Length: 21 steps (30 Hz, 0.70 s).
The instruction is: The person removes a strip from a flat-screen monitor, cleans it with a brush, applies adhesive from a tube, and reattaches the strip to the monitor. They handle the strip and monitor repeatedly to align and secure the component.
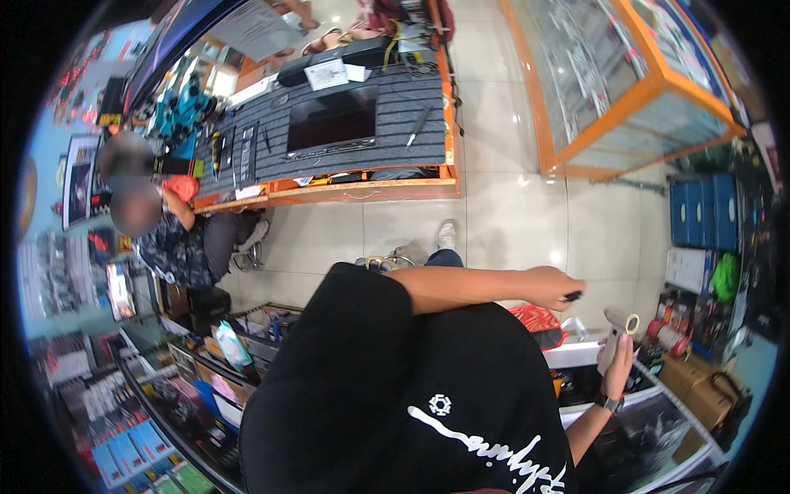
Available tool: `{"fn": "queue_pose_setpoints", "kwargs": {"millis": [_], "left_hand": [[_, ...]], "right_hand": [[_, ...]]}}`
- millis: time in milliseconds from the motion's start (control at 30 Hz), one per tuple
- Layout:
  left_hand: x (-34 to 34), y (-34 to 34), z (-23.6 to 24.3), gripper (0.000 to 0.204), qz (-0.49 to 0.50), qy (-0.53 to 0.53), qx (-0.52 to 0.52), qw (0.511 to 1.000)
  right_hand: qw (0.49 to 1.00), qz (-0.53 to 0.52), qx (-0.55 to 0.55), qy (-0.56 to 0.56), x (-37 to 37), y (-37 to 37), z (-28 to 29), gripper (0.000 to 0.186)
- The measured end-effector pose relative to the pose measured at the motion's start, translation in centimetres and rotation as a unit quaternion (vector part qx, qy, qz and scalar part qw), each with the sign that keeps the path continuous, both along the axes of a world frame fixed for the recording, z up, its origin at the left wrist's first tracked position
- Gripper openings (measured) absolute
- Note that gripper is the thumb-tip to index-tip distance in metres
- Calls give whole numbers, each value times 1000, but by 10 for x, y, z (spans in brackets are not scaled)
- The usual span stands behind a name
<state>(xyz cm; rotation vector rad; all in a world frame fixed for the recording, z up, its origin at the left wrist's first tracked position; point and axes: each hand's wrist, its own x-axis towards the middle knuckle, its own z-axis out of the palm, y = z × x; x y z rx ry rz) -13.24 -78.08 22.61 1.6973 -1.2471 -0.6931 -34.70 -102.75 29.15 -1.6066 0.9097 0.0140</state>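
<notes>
My left forearm stretches rightward across my body from the black sleeve, and my left hand (547,287) is closed around a small black object (573,295), whose details are too small to make out. Lower and further right, my right hand (617,366), with a watch on its wrist, grips a pale grey handheld device (613,328) that has a gold-coloured ring at its top. Just beyond them lie a red patterned item (539,325) and a glass-topped counter (671,428). The fingers of both hands are only partly visible.
Ahead is an orange workbench (346,191) with a dark screen (331,122) and tools. A seated person (177,239) is at left. An orange-framed glass cabinet (609,107) and blue drawers (702,210) stand at right. Crowded display counters (197,379) line the lower left.
</notes>
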Motion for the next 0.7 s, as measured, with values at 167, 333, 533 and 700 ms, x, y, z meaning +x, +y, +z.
{"fn": "queue_pose_setpoints", "kwargs": {"millis": [167,333,533,700], "left_hand": [[39,147,3,31,155,62,37,985],[50,259,9,30,388,145,11,910],[60,346,4,26,536,178,24,825],[33,386,14,24,646,204,2,736]], "right_hand": [[985,156,55,-51,178,74,-12,37],[882,424,-119,-167,336,186,-52,55],[692,573,-380,-221,489,325,-79,57],[662,588,-427,-187,567,403,-121,58]]}}
